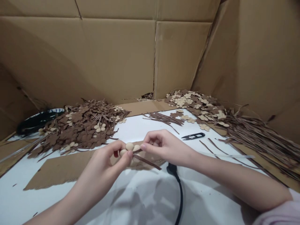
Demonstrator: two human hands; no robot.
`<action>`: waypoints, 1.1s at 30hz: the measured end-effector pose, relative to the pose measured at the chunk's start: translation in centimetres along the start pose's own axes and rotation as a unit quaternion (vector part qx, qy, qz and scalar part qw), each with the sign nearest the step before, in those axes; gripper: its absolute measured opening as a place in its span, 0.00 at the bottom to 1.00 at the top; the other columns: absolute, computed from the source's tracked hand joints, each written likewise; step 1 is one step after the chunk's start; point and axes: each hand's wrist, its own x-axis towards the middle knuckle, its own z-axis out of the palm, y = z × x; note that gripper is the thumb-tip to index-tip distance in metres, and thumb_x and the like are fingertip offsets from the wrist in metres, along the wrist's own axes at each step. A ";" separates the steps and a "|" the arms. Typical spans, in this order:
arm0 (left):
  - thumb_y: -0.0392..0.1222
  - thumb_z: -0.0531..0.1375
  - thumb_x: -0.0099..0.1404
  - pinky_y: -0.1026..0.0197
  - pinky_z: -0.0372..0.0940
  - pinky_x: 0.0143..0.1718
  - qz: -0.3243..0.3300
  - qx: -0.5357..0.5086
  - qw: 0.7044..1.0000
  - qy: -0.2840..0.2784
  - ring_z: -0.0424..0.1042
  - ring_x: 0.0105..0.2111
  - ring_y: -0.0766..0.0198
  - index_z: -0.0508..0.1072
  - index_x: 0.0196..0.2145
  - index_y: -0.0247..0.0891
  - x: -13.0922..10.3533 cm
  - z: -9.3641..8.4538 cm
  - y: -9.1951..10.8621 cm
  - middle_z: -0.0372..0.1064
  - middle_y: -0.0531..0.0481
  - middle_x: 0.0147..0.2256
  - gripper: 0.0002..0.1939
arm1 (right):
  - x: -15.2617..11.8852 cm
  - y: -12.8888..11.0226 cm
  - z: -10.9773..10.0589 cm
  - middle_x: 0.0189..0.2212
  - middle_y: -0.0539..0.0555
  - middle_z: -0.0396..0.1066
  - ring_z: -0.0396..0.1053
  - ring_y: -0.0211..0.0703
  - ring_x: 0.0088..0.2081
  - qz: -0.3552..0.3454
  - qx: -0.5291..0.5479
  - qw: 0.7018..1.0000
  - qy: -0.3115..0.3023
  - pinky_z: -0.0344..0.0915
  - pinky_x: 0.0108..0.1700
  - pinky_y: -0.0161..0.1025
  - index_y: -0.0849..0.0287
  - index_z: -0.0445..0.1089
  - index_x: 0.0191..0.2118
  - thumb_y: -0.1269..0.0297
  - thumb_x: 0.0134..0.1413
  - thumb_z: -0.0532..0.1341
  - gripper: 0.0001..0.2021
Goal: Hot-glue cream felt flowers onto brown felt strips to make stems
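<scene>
A cream fabric flower (129,146) is pinched between the thumb and fingers of my left hand (113,159). Crossing at the flower, a narrow brown strip (147,162) has one tail hanging toward the lower right. The fingertips of my right hand (161,145) are closed on another end of the strip, just right of the flower. Part of the flower is hidden behind my left thumb. Beneath both hands lies a flat piece of cardboard (63,168) on the white work surface (131,128).
Brown and cream flowers (82,125) are heaped at left, more flowers (194,104) at back right. Cut strips (164,118) lie mid-table, a long bundle (257,137) at right. Black thread snips (193,136) and a black cable (180,190) are near my right arm. Cardboard walls (105,56) surround the table.
</scene>
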 end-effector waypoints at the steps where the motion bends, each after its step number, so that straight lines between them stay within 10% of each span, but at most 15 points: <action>1: 0.53 0.49 0.61 0.65 0.54 0.25 -0.003 0.003 1.000 0.005 0.60 0.25 0.65 0.66 0.26 0.37 0.0 0.0 0.0 0.60 0.54 0.22 0.18 | 0.0 -0.1 -0.2 0.17 0.44 0.58 0.51 0.29 0.19 0.000 -0.004 1.000 0.001 0.48 0.20 0.28 0.62 0.66 0.25 0.60 0.49 0.60 0.11; 16: 0.55 0.51 0.60 0.67 0.54 0.21 0.011 0.041 0.999 0.021 0.60 0.22 0.65 0.69 0.25 0.38 1.2 -2.3 -0.8 0.63 0.53 0.22 0.18 | 1.2 0.3 -3.0 0.32 0.52 0.70 0.65 0.39 0.34 -0.021 -0.095 0.988 0.116 0.58 0.33 0.34 0.60 0.69 0.32 0.55 0.57 0.51 0.15; 21: 0.55 0.52 0.60 0.67 0.54 0.22 0.017 0.043 0.999 -0.014 0.61 0.23 0.65 0.68 0.23 0.38 1.1 -1.7 -0.4 0.65 0.53 0.22 0.18 | 0.5 -0.1 -1.4 0.41 0.53 0.71 0.66 0.42 0.45 -0.044 -0.045 0.997 0.042 0.59 0.45 0.37 0.59 0.68 0.41 0.57 0.50 0.60 0.14; 25: 0.55 0.51 0.61 0.67 0.56 0.24 0.022 0.009 0.998 -0.065 0.64 0.25 0.64 0.70 0.25 0.38 0.6 -1.2 0.2 0.67 0.51 0.24 0.19 | 0.2 0.3 0.5 0.34 0.53 0.72 0.70 0.41 0.36 0.020 0.058 0.996 -0.057 0.63 0.40 0.37 0.62 0.67 0.39 0.62 0.45 0.63 0.14; 33: 0.54 0.51 0.60 0.68 0.53 0.22 0.004 -0.034 0.997 -0.074 0.59 0.23 0.66 0.69 0.24 0.37 0.8 -0.9 0.1 0.63 0.52 0.22 0.19 | 0.0 0.4 0.9 0.25 0.48 0.68 0.67 0.37 0.30 0.023 0.076 0.997 -0.019 0.62 0.33 0.33 0.61 0.67 0.36 0.64 0.43 0.64 0.12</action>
